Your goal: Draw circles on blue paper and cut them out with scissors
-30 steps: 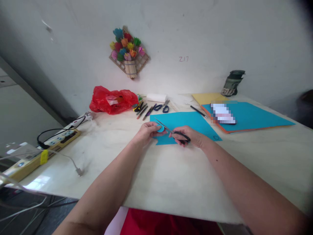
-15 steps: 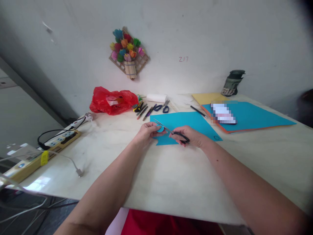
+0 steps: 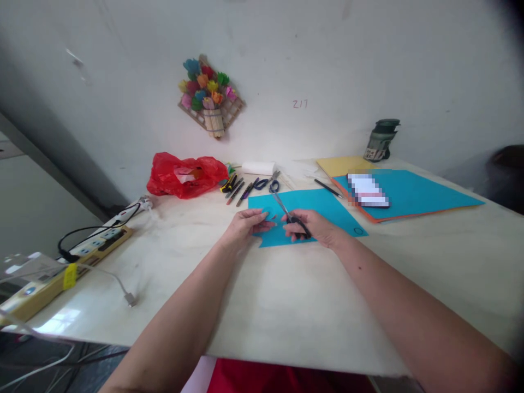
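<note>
My right hand (image 3: 305, 226) is closed around the black handles of a pair of scissors (image 3: 298, 222), whose blades point away and up to the left. A small blue paper piece (image 3: 267, 212) is pinched in my left hand (image 3: 248, 224), hard to pick out against the blue behind it. Both hands are over a blue paper sheet (image 3: 319, 202) that lies on the table, with a small circle drawn near its right corner. The scissor blades are apart from the small piece.
Several pens (image 3: 245, 192), a second pair of scissors (image 3: 268, 183) and a red plastic bag (image 3: 184, 176) lie behind my hands. At right, a phone (image 3: 368, 191) rests on stacked coloured paper (image 3: 426, 188), near a bottle (image 3: 381, 141). A power strip (image 3: 94, 244) with cables lies left.
The scissors have swung away from the small paper piece, their blades now pointing more steeply upward. The view has shifted slightly. Both hands keep their grips.
</note>
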The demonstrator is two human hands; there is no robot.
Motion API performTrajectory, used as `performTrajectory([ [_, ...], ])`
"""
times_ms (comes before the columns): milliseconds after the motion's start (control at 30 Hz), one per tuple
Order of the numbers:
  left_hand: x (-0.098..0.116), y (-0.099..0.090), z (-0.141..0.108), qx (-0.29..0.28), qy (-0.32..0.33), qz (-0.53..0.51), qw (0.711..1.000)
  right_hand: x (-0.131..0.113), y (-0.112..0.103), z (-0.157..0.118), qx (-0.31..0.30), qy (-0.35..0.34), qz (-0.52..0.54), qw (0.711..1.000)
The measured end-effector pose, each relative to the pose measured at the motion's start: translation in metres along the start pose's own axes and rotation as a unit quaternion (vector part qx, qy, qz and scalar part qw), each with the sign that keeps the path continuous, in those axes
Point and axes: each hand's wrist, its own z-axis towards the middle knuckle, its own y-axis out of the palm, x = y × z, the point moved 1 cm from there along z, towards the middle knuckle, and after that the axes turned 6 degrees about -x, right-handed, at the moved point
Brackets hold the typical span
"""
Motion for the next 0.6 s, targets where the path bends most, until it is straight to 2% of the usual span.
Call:
performTrajectory([
  [233,-0.002,0.010,0.000,0.012,-0.036,-0.007,0.999,-0.003,0.007,0.007,0.116,-0.048,0.090,0.988],
  [400,-0.007,0.022,-0.002,-0.034,-0.073,-0.005,0.997,-0.007,0.013,0.008,0.185,-0.058,0.118,0.974],
  [500,-0.007,0.025,-0.002,-0.058,-0.079,-0.008,0.995,-0.012,0.015,0.006,0.194,-0.056,0.117,0.972],
  [600,-0.007,0.022,-0.001,-0.045,-0.089,-0.012,0.995,-0.015,0.016,0.004,0.171,-0.046,0.099,0.979],
])
